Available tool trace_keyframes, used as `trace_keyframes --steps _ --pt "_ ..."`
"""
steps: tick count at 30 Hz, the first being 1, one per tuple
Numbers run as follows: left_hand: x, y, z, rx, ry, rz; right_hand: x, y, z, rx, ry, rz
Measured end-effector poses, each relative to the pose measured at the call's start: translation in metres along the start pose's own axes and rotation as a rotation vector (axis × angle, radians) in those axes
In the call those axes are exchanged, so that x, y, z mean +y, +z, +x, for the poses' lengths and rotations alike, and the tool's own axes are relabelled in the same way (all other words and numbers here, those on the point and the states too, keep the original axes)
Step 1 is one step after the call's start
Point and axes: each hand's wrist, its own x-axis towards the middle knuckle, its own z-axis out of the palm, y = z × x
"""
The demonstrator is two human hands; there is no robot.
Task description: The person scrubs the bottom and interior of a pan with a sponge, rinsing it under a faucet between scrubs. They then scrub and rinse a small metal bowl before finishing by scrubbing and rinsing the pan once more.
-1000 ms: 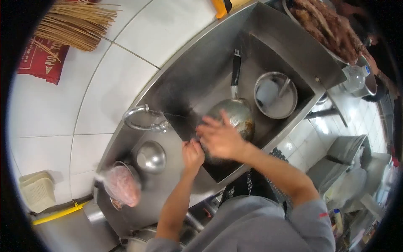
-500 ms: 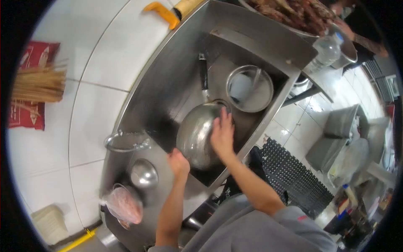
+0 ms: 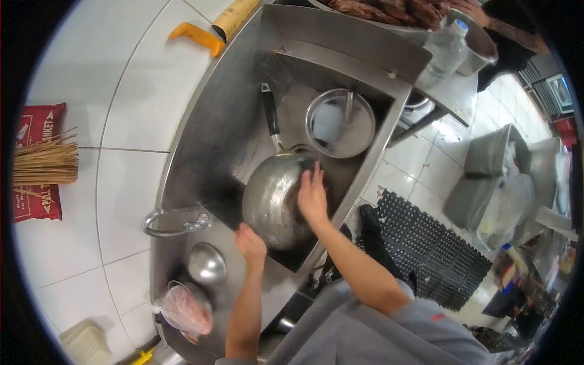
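Observation:
A metal wok (image 3: 272, 198) with a black handle (image 3: 271, 109) lies bottom up in the steel sink (image 3: 207, 134). My left hand (image 3: 250, 243) is closed at the wok's near rim, with its fingertips at the edge. On the wok's right side rests my right hand (image 3: 312, 196), its fingers stretched over the outer surface near a dark patch; whether something small is under them is hidden. A round metal bowl (image 3: 340, 123) with a whitish content stands in the sink beyond the wok.
A faucet (image 3: 176, 222), a metal bowl (image 3: 207, 263) and a bagged pink item (image 3: 185, 311) are at the lower left. A bottle (image 3: 447, 48) and a tray of meat (image 3: 389, 11) stand at the top. Another person's arm (image 3: 511, 27) shows at the top right.
The view has shifted, so the sink and its contents appear further left. Both hands remain at the wok, with my right hand slightly lower on its side.

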Motion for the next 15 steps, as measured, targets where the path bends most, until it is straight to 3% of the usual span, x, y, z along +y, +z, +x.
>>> trace_keyframes --steps 2,4,5,6,9,10,12,15 --pt "-0.002 -0.003 -0.001 -0.019 -0.003 -0.008 -0.007 0.004 -0.004 -0.004 0.01 0.035" --pt "0.002 -0.004 -0.004 -0.053 -0.024 -0.011 -0.005 0.019 -0.05 -0.074 -0.292 -0.152" --pt "0.003 -0.006 -0.006 -0.066 -0.051 -0.01 -0.009 0.013 -0.057 -0.152 -0.31 -0.18" --pt "0.004 -0.005 0.0 -0.07 -0.069 -0.014 -0.008 0.009 -0.042 -0.151 -0.311 -0.176" --pt "0.008 -0.003 0.0 0.026 0.006 -0.005 0.004 -0.006 0.023 -0.058 0.075 0.02" --pt "0.004 -0.001 0.003 0.033 0.017 -0.01 -0.001 0.001 0.01 -0.053 0.065 0.027" --pt "-0.007 0.007 0.001 0.051 0.06 -0.018 -0.006 0.019 -0.038 -0.087 -0.243 -0.156" --pt "0.005 -0.001 -0.001 0.045 0.047 0.015 -0.001 0.018 -0.032 -0.06 -0.23 -0.099"
